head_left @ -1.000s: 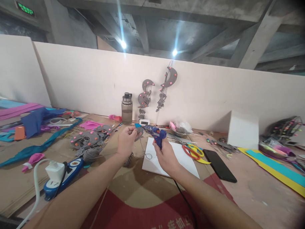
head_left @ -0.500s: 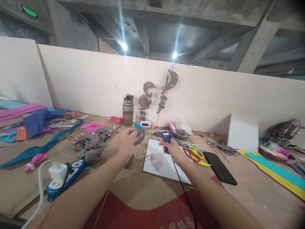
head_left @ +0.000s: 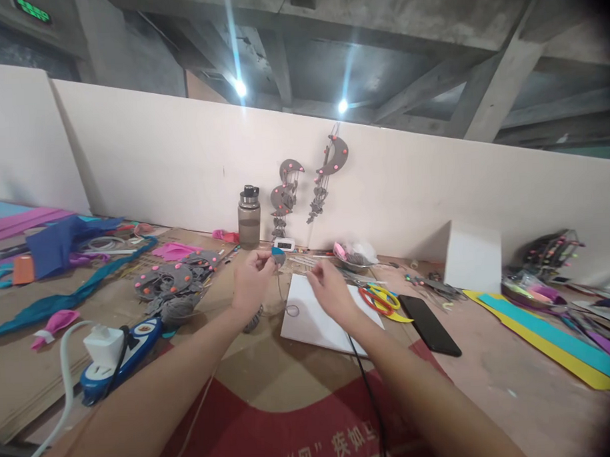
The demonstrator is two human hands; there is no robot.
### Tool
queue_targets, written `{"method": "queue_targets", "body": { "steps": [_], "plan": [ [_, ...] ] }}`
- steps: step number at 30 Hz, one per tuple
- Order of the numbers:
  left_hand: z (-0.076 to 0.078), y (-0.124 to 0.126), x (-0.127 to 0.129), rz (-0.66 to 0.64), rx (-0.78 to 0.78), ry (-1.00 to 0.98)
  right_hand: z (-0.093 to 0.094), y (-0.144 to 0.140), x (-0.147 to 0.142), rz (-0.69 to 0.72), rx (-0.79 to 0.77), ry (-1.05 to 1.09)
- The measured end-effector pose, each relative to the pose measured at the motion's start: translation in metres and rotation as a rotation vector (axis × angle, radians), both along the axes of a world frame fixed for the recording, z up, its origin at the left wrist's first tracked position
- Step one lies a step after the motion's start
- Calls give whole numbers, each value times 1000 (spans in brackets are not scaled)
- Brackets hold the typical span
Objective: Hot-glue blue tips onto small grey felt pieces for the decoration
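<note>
My left hand (head_left: 250, 282) is closed, pinching a small grey felt piece (head_left: 281, 259) with a blue part at its upper edge. Grey yarn (head_left: 280, 286) hangs from it to the white board (head_left: 301, 327). My right hand (head_left: 330, 291) is over the board's far part, fingers curled down and close together. What lies in those fingers, if anything, is hidden. A black cord (head_left: 366, 379) runs beneath the right wrist; the glue gun does not show. Red-handled scissors (head_left: 376, 300) and yellow-handled scissors (head_left: 387, 296) lie right of the right hand.
A bottle (head_left: 249, 217) stands by the white partition (head_left: 182, 153). Grey moon-shaped hangings (head_left: 335, 157) hang there. At right lies a phone (head_left: 430, 324). Left are a power strip (head_left: 122, 360), grey felt shapes with pom-poms (head_left: 171, 280) and blue cloth (head_left: 65, 243).
The blue glue gun, held in my right hand before, is out of sight now. That hand has moved slightly left, its fingers curled. My left hand still holds the felt piece, turned and less visible.
</note>
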State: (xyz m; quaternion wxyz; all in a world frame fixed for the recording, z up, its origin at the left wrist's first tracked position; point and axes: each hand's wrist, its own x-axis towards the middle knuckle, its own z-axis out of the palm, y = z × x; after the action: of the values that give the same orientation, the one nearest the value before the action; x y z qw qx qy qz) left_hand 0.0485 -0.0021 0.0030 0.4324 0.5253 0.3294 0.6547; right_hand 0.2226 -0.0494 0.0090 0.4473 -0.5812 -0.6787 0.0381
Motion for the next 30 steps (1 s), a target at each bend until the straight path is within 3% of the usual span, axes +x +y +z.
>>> {"method": "queue_targets", "body": {
  "steps": [2,4,6,10,13,17,30],
  "plan": [
    [4,-4,-1,27,45,68,4,0,-29,169,35,209],
    [9,-8,-5,77,89,130,8,2,-52,318,-34,442],
    [14,-10,-8,139,116,205,11,5,-65,376,-126,605],
    [18,-11,-10,142,85,211,14,7,-65,323,-104,599],
    [17,-11,-5,-19,-6,80,12,8,-55,245,-12,478],
    [12,-11,3,-171,-57,-35,11,10,-43,161,63,473],
    [2,-8,7,-248,-128,-104,6,15,-36,99,95,453]
  ]
}}
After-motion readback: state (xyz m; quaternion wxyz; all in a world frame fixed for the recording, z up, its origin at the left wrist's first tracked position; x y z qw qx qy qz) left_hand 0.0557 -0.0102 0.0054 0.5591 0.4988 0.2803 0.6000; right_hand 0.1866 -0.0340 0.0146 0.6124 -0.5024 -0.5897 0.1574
